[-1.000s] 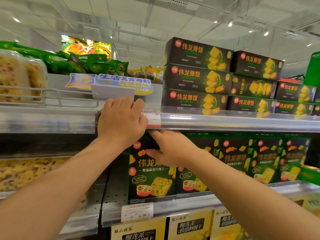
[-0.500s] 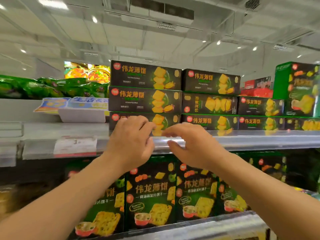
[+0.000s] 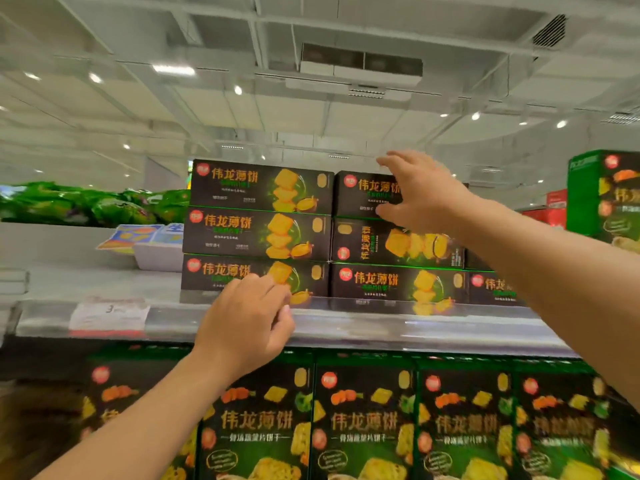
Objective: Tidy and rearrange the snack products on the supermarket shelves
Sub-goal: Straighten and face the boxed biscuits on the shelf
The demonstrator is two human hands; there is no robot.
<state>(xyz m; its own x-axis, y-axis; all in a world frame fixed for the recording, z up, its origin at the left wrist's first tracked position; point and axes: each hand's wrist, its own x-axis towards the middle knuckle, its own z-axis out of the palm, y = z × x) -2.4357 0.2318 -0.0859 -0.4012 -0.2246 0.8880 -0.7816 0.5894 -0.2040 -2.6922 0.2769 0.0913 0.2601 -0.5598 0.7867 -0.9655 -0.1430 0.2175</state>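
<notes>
Head view, upper snack shelf. Compared w/ half a second earlier, the right hand (image 3: 424, 195) has left the shelf edge (image 3: 346, 327) and risen to the top right box (image 3: 367, 194) of the dark cracker-box stack; the left hand (image 3: 247, 323) has stayed low, at the front of the bottom left box (image 3: 242, 275). The view has also tilted up, so more ceiling shows.

Right grip: fingers spread apart, thumb below and fingertips above the box's right end, bracketing it; contact cannot be told through the motion blur, and nothing is clamped yet. Left grip: fingers loosely curled together near the shelf lip, holding nothing visible.

Task's things: two columns of three boxes lie flat on the upper shelf, w/ a further bottom box (image 3: 495, 289) partly hidden behind the right forearm. The mid right box (image 3: 394, 242) has its print turned sideways, unlike its neighbours, which face front w/ text level. Below, upright green-edged boxes (image 3: 363, 424) fill the next shelf.

Reading: attention has shifted from the shelf rail to the stack itself. Probably the top right box is about to be lifted or squared, perhaps to reach the odd-facing box under it. Approx. early in this stack's tidy. Risk: pulling the top box could drag the one beneath.

Elsewhere: green bags (image 3: 93, 206) at left, a price tag (image 3: 109, 315) on the rail.
</notes>
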